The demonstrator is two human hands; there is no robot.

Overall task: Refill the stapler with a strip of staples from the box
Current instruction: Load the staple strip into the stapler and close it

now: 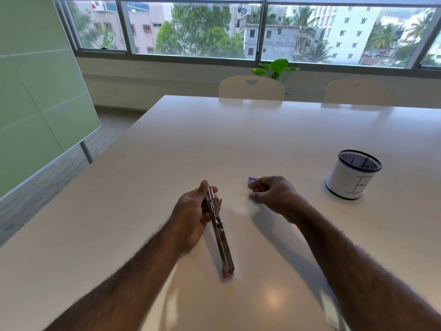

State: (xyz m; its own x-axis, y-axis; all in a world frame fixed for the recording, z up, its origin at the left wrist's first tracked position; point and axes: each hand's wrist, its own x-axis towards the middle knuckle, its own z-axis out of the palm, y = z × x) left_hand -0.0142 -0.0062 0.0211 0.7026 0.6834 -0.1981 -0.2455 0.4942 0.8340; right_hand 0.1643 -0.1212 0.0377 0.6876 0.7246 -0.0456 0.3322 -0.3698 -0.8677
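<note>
The stapler (220, 237) is swung fully open, a long metal strip with a red end resting near me on the white table (191, 144). My left hand (193, 211) grips its far, hinged end. A small blue staple box (252, 179) lies on the table just beyond my right hand (272, 194). That hand hovers next to the box with fingers curled and thumb and forefinger pinched together; whether a strip of staples sits between them is too small to tell.
A white mesh pen cup (353, 175) marked with a letter stands on the table to the right. Two white chairs (250, 88) line the far edge. A green glass partition (35, 103) stands at the left.
</note>
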